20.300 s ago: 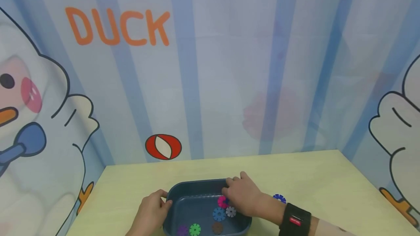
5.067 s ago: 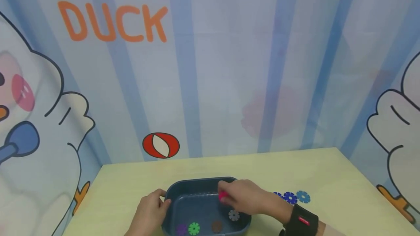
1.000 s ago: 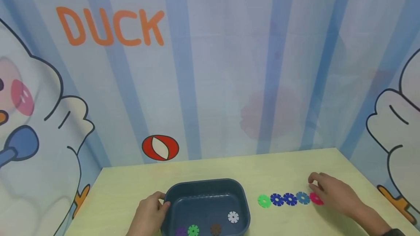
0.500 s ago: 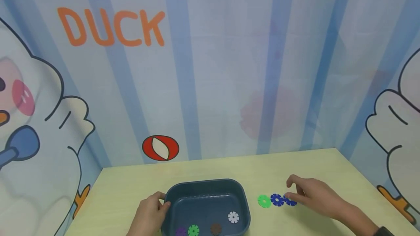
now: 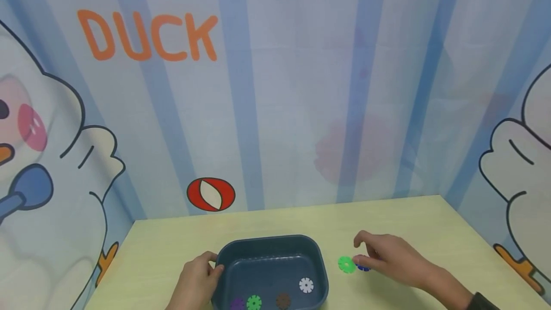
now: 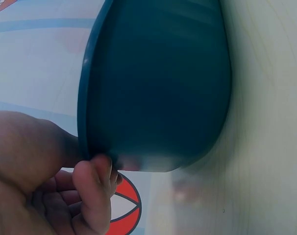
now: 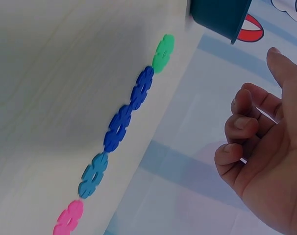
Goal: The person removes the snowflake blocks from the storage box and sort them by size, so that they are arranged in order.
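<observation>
The tray's walls [image 5: 269,249] block entry except from above.

We list: booth-like setup, room type unclear; desk [image 5: 181,233]; cartoon-printed cloth [image 5: 292,85], lettered DUCK, behind and flanking desk.

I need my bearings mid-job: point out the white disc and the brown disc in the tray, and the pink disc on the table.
White disc [image 5: 303,284]: head view, left side of its face.
Brown disc [image 5: 283,299]: head view, middle of its face.
Pink disc [image 7: 75,209]: right wrist view, its upper part.
</observation>
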Demonstrator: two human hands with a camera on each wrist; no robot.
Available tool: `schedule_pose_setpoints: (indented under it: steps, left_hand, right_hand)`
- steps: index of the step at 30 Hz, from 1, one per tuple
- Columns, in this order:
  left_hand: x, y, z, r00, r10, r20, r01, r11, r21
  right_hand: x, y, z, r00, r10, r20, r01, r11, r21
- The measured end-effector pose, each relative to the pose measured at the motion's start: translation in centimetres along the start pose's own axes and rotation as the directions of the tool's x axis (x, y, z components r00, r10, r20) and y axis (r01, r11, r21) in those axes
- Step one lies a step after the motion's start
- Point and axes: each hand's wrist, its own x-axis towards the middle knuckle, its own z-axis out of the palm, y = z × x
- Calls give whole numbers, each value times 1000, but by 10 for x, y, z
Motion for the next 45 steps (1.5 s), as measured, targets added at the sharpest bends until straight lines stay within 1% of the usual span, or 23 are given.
schedule_pose_setpoints:
  steps: [7,10,17,20,24,28,33,38,45]
  left_hand:
    - [1,-1,0,1000,-3,8,3,1000,2]
    - [1,-1,0,1000,0,7,0,1000,0]
    - [0,-1,-1,1000,10,3,-10,1000,-2]
    - [0,-1,-2,1000,5,7,-5,1000,-2]
    - [0,-2,-2,1000,1,14,-1,1000,-1]
    - [0,-3,-2,1000,8,8,-8,1000,-2]
    - [-1,-3,-1,1000,12,3,-12,1000,-2]
    - [0,-4,-2,1000,9,9,-9,1000,-2]
    - [1,-3,-1,1000,19,4,-19,1000,2]
  right_hand:
    - [13,-14,11,998,-63,-22,63,998,-13]
    - [18,-20,16,998,-70,-7,70,997,-14]
    - [26,-34,26,998,-60,37,60,998,2]
    - [30,-41,30,996,-78,48,78,997,20]
    - [36,-53,36,989,-130,68,127,991,47]
    - [42,-63,43,982,-169,82,164,984,64]
    - [52,-73,50,977,-184,106,175,981,87]
    - [61,-84,56,971,-197,139,187,979,81]
    - [66,-91,66,961,-230,153,225,973,48]
